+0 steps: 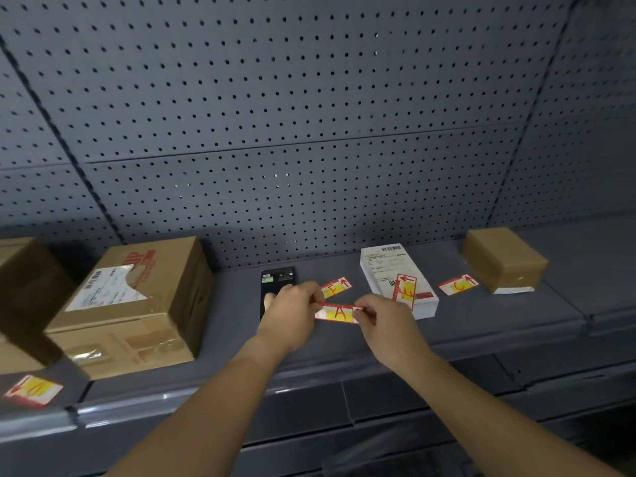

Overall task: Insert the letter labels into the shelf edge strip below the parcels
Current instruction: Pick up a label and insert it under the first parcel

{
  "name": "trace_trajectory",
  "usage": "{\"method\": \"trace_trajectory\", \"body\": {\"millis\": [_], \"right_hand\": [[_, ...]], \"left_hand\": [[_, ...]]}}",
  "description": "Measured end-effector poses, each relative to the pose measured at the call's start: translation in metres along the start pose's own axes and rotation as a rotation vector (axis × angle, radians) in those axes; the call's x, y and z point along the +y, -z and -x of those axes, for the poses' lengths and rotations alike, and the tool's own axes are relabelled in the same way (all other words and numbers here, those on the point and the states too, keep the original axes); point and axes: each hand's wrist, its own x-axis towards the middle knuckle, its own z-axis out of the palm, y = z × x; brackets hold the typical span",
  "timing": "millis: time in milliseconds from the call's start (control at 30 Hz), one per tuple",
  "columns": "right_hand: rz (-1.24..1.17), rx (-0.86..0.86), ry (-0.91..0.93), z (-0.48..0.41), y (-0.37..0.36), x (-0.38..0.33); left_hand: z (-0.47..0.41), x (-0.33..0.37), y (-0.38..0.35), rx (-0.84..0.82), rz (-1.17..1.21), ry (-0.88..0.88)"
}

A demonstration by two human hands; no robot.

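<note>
while both forearms reach up from six o'clock, bare and nearly straight, they cross the shelf edge strip (309, 404), the grey band along the front of the shelf, which shows no label in it. at eight o'clock, just behind that front edge, one red-and-yellow label (34, 390) lies flat on the shelf, and its letter is too blurred to read.

past the strip, over the middle of the shelf deck, the two hands meet on the a label (337, 313). the left hand (292, 311) shows its back to the camera and pinches the label's nine o'clock end, its other fingers reaching forward over the black parcel (275, 284). the right hand (385, 325) has its fingers curled in and pinches the three o'clock end. the label is stretched level between them, letter facing up; whether it touches the deck i cannot tell.

just beyond the hands, at twelve o'clock from them, the f label (335, 287) lies on the deck beside the black parcel. at two o'clock the e label (406, 289) lies on top of the white parcel (395, 270). further toward three o'clock the c label (457, 285) lies on the deck, close to the small brown box (504, 259).

at nine o'clock of the hands sits the large cardboard box (137, 304) with a torn shipping slip, and a dark box (27, 297) leans in beside it at the frame edge. behind everything rises the grey pegboard (309, 132).
</note>
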Motion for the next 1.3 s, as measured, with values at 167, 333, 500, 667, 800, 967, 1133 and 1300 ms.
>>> {"method": "trace_trajectory", "body": {"millis": [167, 333, 500, 667, 800, 967, 1133, 1300], "right_hand": [[-0.053, 0.026, 0.088, 0.010, 0.020, -0.015], [-0.138, 0.052, 0.228, 0.017, 0.020, -0.045], [-0.188, -0.059, 0.417, 0.026, -0.005, -0.097], [-0.338, -0.212, 0.509, 0.051, -0.047, -0.159], [-0.391, -0.327, 0.613, 0.084, -0.078, -0.216], [-0.406, -0.437, 0.765, 0.124, -0.126, -0.291], [-0.387, -0.431, 0.838, 0.163, -0.187, -0.370], [-0.417, -0.494, 0.849, 0.198, -0.250, -0.451]], "left_hand": [[0.026, 0.000, 0.022, 0.112, 0.017, -0.004], [0.077, -0.017, 0.054, 0.259, -0.165, 0.141], [0.151, -0.040, 0.091, 0.360, -0.273, 0.368], [0.240, -0.060, 0.131, 0.455, -0.339, 0.550], [0.312, -0.080, 0.157, 0.505, -0.410, 0.687], [0.399, -0.116, 0.186, 0.582, -0.413, 0.808], [0.474, -0.167, 0.221, 0.609, -0.444, 0.884], [0.538, -0.232, 0.266, 0.602, -0.465, 0.959]]}}
